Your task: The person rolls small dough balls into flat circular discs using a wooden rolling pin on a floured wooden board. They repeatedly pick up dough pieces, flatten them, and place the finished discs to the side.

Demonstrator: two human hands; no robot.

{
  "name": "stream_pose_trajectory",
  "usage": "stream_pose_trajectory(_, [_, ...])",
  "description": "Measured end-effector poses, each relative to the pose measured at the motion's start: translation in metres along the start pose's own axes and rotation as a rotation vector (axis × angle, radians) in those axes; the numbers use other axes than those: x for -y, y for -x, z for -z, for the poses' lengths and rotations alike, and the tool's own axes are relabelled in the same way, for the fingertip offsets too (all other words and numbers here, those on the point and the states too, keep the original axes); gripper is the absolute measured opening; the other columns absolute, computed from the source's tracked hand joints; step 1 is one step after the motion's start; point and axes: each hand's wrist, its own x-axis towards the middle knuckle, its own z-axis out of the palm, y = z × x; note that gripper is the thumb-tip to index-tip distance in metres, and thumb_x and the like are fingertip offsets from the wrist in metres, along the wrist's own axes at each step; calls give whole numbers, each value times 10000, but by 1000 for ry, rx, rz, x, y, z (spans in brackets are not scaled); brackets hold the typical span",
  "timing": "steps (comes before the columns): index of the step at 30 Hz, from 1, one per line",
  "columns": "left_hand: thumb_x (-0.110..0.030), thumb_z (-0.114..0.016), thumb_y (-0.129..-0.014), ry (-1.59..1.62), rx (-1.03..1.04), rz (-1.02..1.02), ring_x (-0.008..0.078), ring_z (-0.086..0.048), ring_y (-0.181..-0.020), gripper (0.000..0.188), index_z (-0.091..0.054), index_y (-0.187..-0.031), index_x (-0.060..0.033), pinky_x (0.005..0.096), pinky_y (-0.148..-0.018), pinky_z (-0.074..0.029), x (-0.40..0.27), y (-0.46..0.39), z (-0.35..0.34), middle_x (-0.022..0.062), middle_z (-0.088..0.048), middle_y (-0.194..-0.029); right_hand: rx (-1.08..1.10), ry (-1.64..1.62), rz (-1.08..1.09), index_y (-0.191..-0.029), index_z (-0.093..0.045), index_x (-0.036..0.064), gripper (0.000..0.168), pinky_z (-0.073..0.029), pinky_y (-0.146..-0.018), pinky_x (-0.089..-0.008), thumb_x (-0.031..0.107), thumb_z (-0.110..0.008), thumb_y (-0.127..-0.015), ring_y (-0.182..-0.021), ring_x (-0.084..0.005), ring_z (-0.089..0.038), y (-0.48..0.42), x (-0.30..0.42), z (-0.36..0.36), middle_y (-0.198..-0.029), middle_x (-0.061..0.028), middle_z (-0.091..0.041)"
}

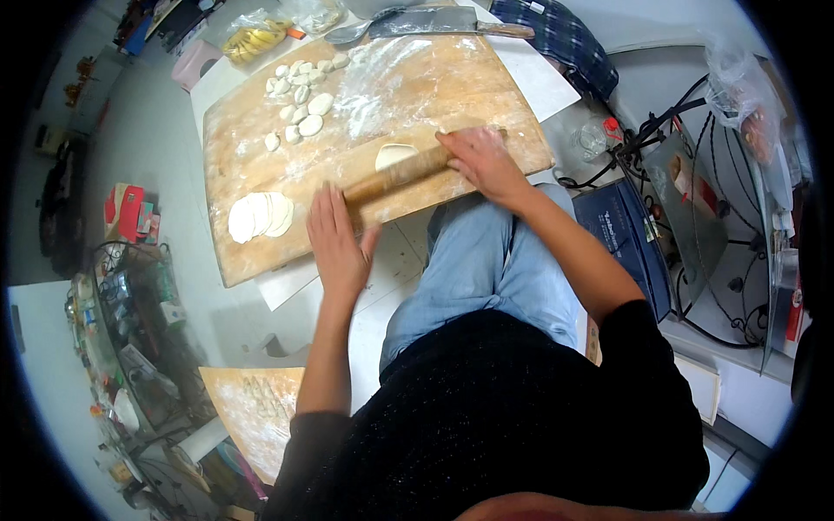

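Note:
A wooden rolling pin lies slantwise near the front edge of a floured wooden board. My left hand presses on its left end, fingers extended. Over the right end, my right hand is curled. Both hands and the pin look slightly blurred. Just behind the pin is a flat dough round, its near edge hidden by the wood. Thin dough wrappers overlap in a stack left of my left hand. Several small dough pieces sit toward the back left, some flattened.
A cleaver and a metal spoon lie along the board's back edge. Bagged bananas rest behind its left corner. Another floured board is at lower left. A metal-framed glass shelf stands on the right.

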Motion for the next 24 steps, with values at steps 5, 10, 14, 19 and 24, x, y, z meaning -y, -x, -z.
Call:
stream_pose_trajectory(5, [-384, -631, -946, -54, -58, 98, 441, -316, -1440, 787, -317, -1509, 68, 516, -1177, -250, 30, -44, -20, 287, -349, -1547, 8, 19, 68, -1377, -561, 86, 465, -366, -1075, -467, 216, -634, -937, -1199, -324, -535, -36, 2, -17, -1265, -122, -620])
stream_pose_trajectory(10, [-324, -616, -960, 180, 140, 173, 469, -494, -1232, 642, -436, -1421, 85, 522, -1082, -365, 35, -89, -1, 302, -504, -1393, -33, 15, 55, -1405, -542, 105, 471, -372, -1075, -465, 231, -615, -958, -1188, -335, -532, -42, -13, -20, -1271, -130, -605])
stream_pose_trajectory(14, [-366, -655, -932, -91, -27, -19, 434, -338, -1424, 791, -317, -1518, 46, 515, -1182, -251, -12, 0, 10, 266, -363, -1544, 107, 84, -73, -1408, -546, 114, 475, -399, -1035, -466, 227, -622, -953, -1152, -323, -545, 6, -11, -4, -1238, -118, -609])
stream_pose_trajectory(19, [-365, -617, -958, -98, -116, 58, 458, -362, -1395, 749, -339, -1492, 81, 509, -1165, -278, 20, -37, -13, 286, -398, -1510, -1, 26, 112, -1398, -554, 106, 462, -380, -1053, -456, 223, -619, -956, -1184, -306, -528, -38, -7, -26, -1243, -109, -609])
stream_pose_trajectory(24, [-329, -595, -975, 175, 77, 118, 478, -499, -1197, 632, -434, -1404, 107, 512, -1052, -379, 30, -77, 0, 305, -528, -1348, -52, 13, 70, -1394, -561, 111, 449, -375, -1068, -463, 218, -617, -961, -1185, -316, -536, -44, -17, -20, -1263, -115, -604])
